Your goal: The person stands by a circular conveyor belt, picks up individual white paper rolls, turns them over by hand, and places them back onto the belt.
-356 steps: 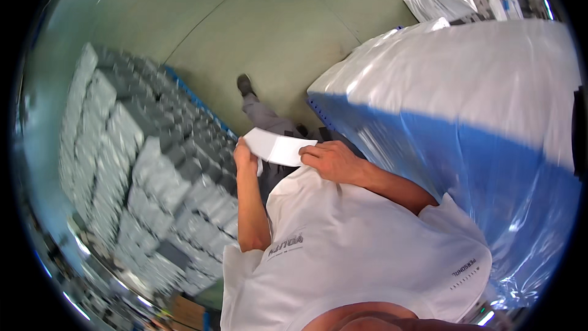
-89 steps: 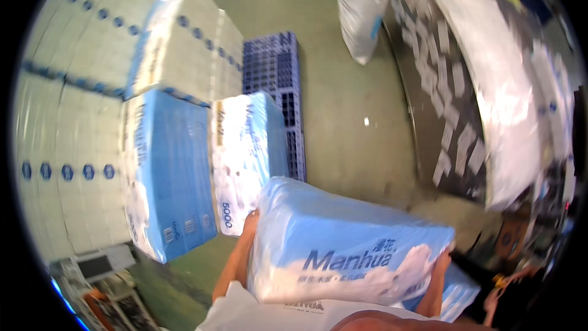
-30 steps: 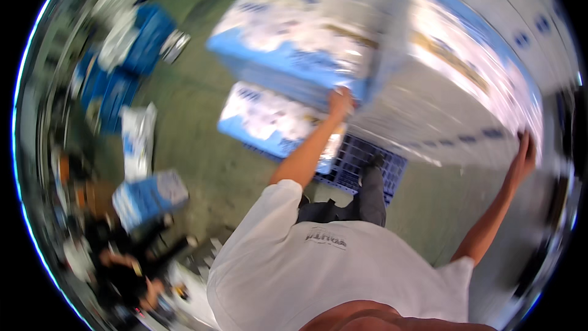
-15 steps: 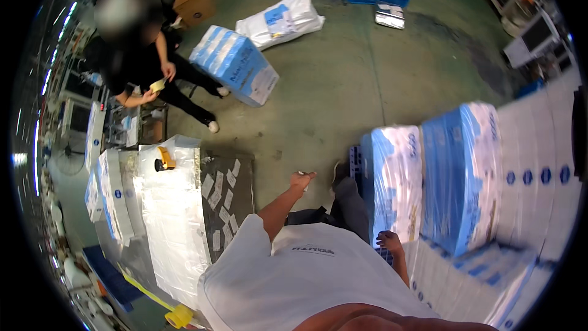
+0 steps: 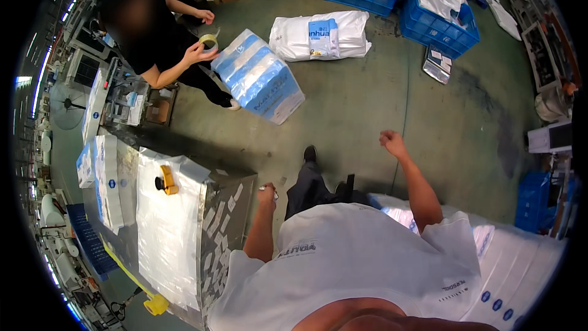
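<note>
My left hand (image 5: 267, 193) is closed on a small white piece (image 5: 275, 195), mostly hidden by the fingers. It hangs low beside the corner of a metal-sided table (image 5: 245, 185) with paper labels stuck on its side. Out over the floor is my right hand (image 5: 391, 141), its fingers loosely bent and nothing seen in it. Ahead of me stands a blue-and-white wrapped package (image 5: 260, 79), tilted. A co-worker in black (image 5: 150, 40) leans over it, holding a roll of tape (image 5: 209, 42) beside its upper edge.
White sheeting (image 5: 168, 227) covers the table, with a yellow-and-black tape dispenser (image 5: 166, 180) on top. A white sack (image 5: 321, 35) lies beyond the package, near blue crates (image 5: 438, 27) and a silver packet (image 5: 437, 64). Wrapped stacks (image 5: 520, 263) stand on my right.
I have turned and moved away from the wrapped stacks. My right hand has swung forward and my left hand back towards the table. The co-worker has brought the tape roll to the package.
</note>
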{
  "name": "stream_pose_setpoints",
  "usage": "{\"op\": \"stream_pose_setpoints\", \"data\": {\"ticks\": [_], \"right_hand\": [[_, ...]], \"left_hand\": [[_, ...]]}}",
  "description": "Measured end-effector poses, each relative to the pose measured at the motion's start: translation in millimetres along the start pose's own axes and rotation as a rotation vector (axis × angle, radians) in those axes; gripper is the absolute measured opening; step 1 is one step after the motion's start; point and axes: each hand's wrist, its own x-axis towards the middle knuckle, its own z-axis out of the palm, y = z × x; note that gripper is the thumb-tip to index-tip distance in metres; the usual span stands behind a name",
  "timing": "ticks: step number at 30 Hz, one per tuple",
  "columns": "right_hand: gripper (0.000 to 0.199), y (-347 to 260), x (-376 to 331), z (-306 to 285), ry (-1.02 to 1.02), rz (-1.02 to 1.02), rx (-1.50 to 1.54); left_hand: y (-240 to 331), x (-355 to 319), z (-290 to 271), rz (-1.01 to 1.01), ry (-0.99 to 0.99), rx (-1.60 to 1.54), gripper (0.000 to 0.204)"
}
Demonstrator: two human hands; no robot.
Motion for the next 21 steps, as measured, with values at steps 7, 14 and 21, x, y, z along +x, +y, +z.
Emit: {"op": "stream_pose_setpoints", "data": {"ticks": [7,14,21], "right_hand": [[0.029,-130,110,85,-0.345,-0.162,-0.253],[0.034,-119,182,103,-0.62,-0.178,-0.41],[0.036,-142,307,24,-0.62,-0.274,-0.339]], "left_hand": [[112,49,121,-0.109,-0.196,-0.138,0.024],[267,59,202,0.068,-0.112,-0.025,0.036],[299,55,374,-0.063,-0.357,-0.182,0.056]]}}
